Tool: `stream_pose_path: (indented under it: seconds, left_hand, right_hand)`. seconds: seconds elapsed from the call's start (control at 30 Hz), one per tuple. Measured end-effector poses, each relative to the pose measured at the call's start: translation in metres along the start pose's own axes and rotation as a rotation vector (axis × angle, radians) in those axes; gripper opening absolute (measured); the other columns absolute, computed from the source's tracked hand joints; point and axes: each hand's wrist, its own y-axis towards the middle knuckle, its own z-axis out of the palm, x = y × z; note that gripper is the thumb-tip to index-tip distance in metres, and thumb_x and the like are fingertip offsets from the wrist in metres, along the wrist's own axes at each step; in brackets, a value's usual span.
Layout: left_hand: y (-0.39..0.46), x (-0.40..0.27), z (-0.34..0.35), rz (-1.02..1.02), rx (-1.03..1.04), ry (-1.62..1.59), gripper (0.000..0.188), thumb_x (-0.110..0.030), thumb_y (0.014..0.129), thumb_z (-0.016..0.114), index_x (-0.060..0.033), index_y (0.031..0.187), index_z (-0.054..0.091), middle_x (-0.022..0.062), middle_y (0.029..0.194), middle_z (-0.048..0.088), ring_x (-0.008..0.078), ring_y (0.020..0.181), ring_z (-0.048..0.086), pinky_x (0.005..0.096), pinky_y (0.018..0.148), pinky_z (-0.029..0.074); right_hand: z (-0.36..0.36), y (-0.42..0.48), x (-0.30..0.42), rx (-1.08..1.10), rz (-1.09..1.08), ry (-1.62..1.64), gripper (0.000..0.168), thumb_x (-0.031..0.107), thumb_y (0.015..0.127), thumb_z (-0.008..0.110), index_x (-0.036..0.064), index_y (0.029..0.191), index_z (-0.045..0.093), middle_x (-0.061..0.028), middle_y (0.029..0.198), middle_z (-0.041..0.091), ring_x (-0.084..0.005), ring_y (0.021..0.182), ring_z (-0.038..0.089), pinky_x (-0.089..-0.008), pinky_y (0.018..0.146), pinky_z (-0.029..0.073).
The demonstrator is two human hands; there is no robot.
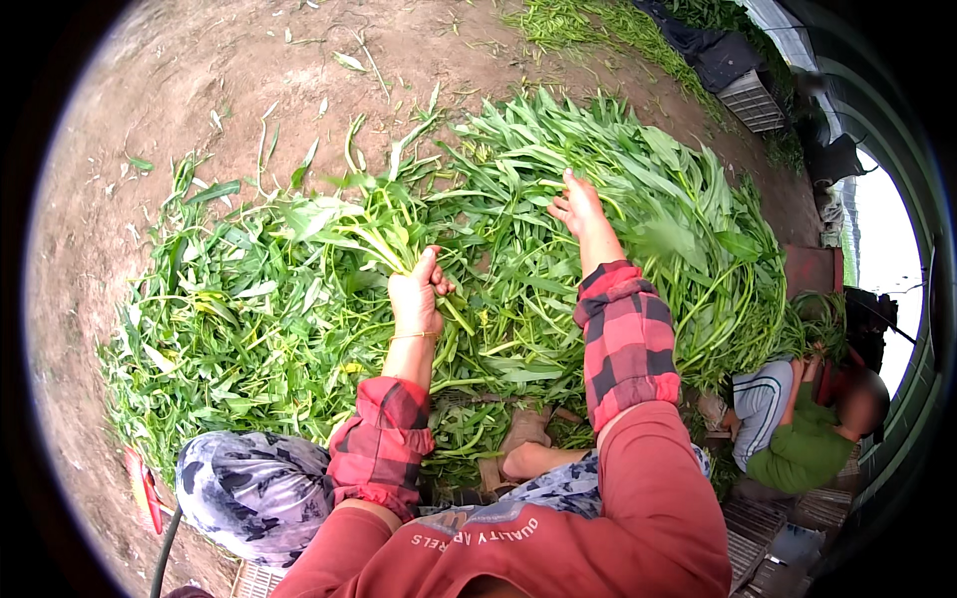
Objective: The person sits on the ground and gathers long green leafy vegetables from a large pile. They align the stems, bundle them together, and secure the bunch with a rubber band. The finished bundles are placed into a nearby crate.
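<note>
My left hand [419,295] is closed around a bunch of leafy green stems [381,243], which look like water spinach. Their leaves fan out up and to the left, and the stem ends stick out below my fist. Farther right, my right hand [579,209] reaches over a big heap of long-leaved greens [650,179], with a pale stem [552,184] running across between its fingers. A leaf [665,238] just right of that wrist is blurred. Beneath and left of my left hand spreads a looser, tangled pile of cut greens [247,321].
Bare earth [209,82] with scattered leaves lies beyond the piles. More greens [576,26] and a plastic crate [751,101] are at the upper right. A person in a green top [800,456] sits at my right. A red-handled object [147,493] lies near my left knee.
</note>
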Motion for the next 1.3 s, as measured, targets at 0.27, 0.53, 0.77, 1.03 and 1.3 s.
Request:
stream_pose_path:
  seconds: [0.27,0.53,0.77,1.03,1.3]
  left_hand:
    - [0.006,-0.006,-0.007,-0.051,0.063,0.004,0.026,-0.02,0.089,0.058,0.001,0.105,0.057,-0.0029,0.054,0.038,0.0089,0.043,0.036,0.0278,0.048,0.041]
    - [-0.026,0.051,-0.007,-0.105,0.17,-0.15,0.027,-0.022,0.089,0.06,-0.0009,0.105,0.059,-0.0007,0.06,0.047,0.0102,0.05,0.044,0.0269,0.052,0.046]
    - [-0.053,0.116,-0.042,-0.297,0.075,-0.116,0.035,-0.036,0.086,0.063,-0.003,0.097,0.062,0.002,0.07,0.055,0.0144,0.059,0.051,0.0312,0.058,0.047]
    - [-0.063,0.111,-0.029,-0.553,0.385,0.008,0.032,-0.032,0.083,0.066,-0.0006,0.091,0.063,0.0111,0.09,0.067,0.0228,0.081,0.063,0.0364,0.077,0.05]
    - [-0.093,0.093,0.019,-0.203,0.308,0.133,0.017,-0.013,0.081,0.068,-0.0016,0.076,0.057,0.0002,0.052,0.046,0.0128,0.044,0.044,0.0302,0.051,0.046]
  right_hand:
    - [0.051,-0.118,0.122,0.358,-0.703,0.124,0.009,0.003,0.081,0.058,0.0,0.089,0.06,-0.007,0.076,0.062,-0.0118,0.063,0.058,-0.022,0.055,0.047]
    - [0.05,-0.162,0.077,0.662,-0.662,-0.465,0.04,0.003,0.086,0.054,-0.006,0.124,0.042,-0.0092,0.088,0.065,-0.0125,0.07,0.059,-0.023,0.054,0.047]
    - [-0.018,-0.207,-0.1,0.542,-0.476,-1.01,0.025,0.004,0.082,0.055,-0.003,0.106,0.059,-0.0176,0.083,0.065,-0.0254,0.074,0.063,-0.0352,0.067,0.049]
    - [-0.074,-0.259,-0.107,0.513,-0.752,-0.941,0.029,0.014,0.083,0.059,0.001,0.109,0.06,-0.0193,0.094,0.064,-0.0319,0.081,0.064,-0.0358,0.073,0.049]
    - [-0.212,-0.233,-0.066,-0.202,-0.528,-1.08,0.025,0.022,0.083,0.058,0.001,0.095,0.064,-0.0189,0.087,0.065,-0.0336,0.08,0.062,-0.0405,0.073,0.049]
